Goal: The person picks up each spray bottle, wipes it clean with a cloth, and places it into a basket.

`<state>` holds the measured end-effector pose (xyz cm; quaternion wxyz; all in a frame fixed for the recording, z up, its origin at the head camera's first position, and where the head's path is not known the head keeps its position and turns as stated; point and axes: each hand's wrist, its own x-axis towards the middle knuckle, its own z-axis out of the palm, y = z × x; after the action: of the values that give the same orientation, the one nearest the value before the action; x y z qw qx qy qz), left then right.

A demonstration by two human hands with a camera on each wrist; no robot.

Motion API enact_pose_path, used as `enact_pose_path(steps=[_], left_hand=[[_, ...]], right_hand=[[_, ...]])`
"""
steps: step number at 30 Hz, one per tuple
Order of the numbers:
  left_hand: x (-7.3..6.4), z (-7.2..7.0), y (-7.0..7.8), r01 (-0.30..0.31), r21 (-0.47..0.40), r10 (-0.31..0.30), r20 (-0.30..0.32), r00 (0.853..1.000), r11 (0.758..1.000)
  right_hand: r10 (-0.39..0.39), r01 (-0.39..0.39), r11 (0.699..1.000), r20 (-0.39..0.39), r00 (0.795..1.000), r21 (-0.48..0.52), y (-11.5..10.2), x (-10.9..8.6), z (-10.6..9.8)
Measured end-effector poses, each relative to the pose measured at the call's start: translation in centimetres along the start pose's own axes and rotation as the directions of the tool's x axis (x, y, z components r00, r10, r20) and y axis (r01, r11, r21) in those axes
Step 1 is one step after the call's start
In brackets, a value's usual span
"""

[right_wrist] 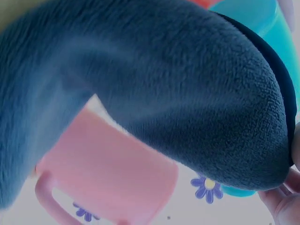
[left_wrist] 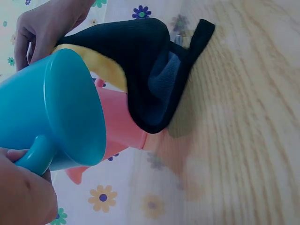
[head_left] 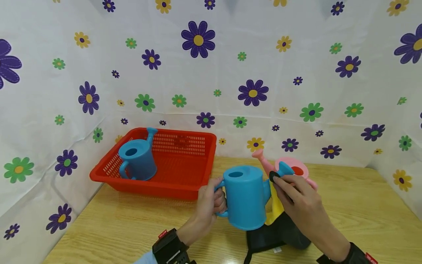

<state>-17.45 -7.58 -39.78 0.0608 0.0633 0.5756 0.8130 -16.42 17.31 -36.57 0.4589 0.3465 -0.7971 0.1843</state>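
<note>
My left hand [head_left: 207,205] grips the handle of a light blue watering can [head_left: 245,200], held upright above the table. My right hand [head_left: 301,205] pinches a cloth [head_left: 290,233] by its edge beside this can's spout. The cloth is dark with a yellow face; its grey-blue fleecy side [right_wrist: 197,89] fills much of the right wrist view. It hangs down from the fingers, and a loop shows at one corner in the left wrist view. Behind it stands a pink watering can [left_wrist: 115,115], partly hidden by the right hand and the cloth.
A red plastic basket [head_left: 158,187] with slotted walls sits at the back left of the wooden table [head_left: 356,216]. Inside it stands another blue watering can [head_left: 145,163], its spout rising above the rim. A flower-patterned sheet [head_left: 224,69] hangs behind the table.
</note>
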Motion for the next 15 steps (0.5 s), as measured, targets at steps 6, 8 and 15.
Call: enact_pose_path(steps=[6, 8, 15], left_hand=[[0.1, -0.2, -0.3, 0.01, 0.027, -0.01, -0.002, 1.0, 1.0], [0.2, -0.3, -0.4, 0.016, 0.022, -0.016, 0.0, 1.0, 1.0], [0.1, -0.8, -0.7, 0.054, -0.031, -0.055, -0.002, 0.999, 0.998]], right_hand=[[0.101, -0.099, 0.994, 0.039, 0.994, -0.04, 1.2, -0.1, -0.6], [0.107, -0.105, 0.994, 0.042, 0.993, -0.041, 1.3, -0.2, -0.6], [0.1, -0.101, 0.994, -0.016, 0.995, -0.037, 1.5, -0.4, -0.6]])
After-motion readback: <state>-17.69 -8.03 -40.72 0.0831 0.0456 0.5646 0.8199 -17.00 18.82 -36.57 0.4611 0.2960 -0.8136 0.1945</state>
